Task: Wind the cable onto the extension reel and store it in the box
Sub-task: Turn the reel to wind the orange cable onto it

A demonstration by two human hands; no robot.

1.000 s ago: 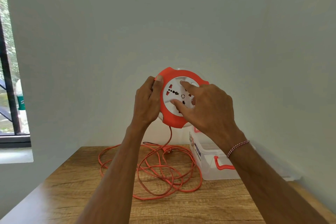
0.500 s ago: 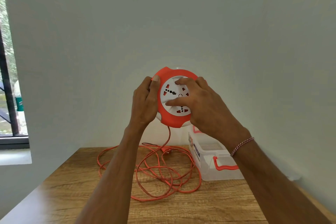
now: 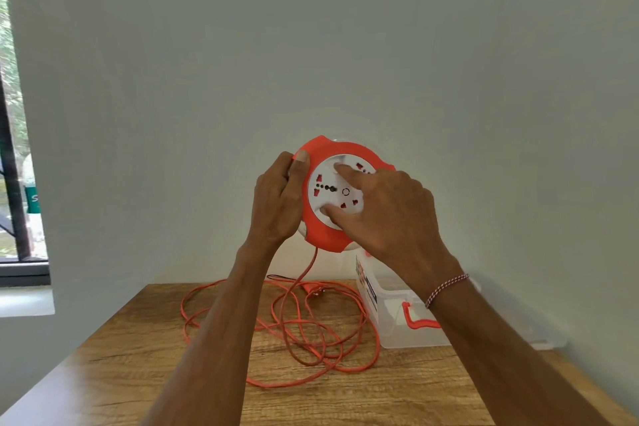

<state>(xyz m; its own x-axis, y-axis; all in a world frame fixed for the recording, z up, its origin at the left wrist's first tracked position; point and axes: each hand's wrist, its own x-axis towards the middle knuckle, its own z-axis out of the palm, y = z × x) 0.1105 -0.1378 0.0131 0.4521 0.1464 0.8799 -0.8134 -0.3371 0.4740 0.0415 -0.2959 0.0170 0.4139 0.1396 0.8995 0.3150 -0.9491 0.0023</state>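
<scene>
I hold an orange extension reel (image 3: 321, 232) with a white socket face in the air above the table. My left hand (image 3: 276, 202) grips its left rim, thumb on the front edge. My right hand (image 3: 387, 214) lies over the white face, with a forefinger and thumb pressed on the inner disc. The orange cable (image 3: 297, 332) hangs from the reel's underside and lies in loose loops on the wooden table (image 3: 121, 373). Its plug (image 3: 313, 290) rests near the wall. A clear plastic box (image 3: 390, 325) with orange latches stands open at the right, partly behind my right forearm.
A pale wall rises straight behind the table. A window (image 3: 17, 149) with a dark frame is at the far left. The box's clear lid (image 3: 543, 339) lies to the right of the box near the side wall.
My right hand's fingers have shifted round on the white disc, and the socket marks have turned with it. The reel sits slightly further right in view. The cable loops lie almost as before.
</scene>
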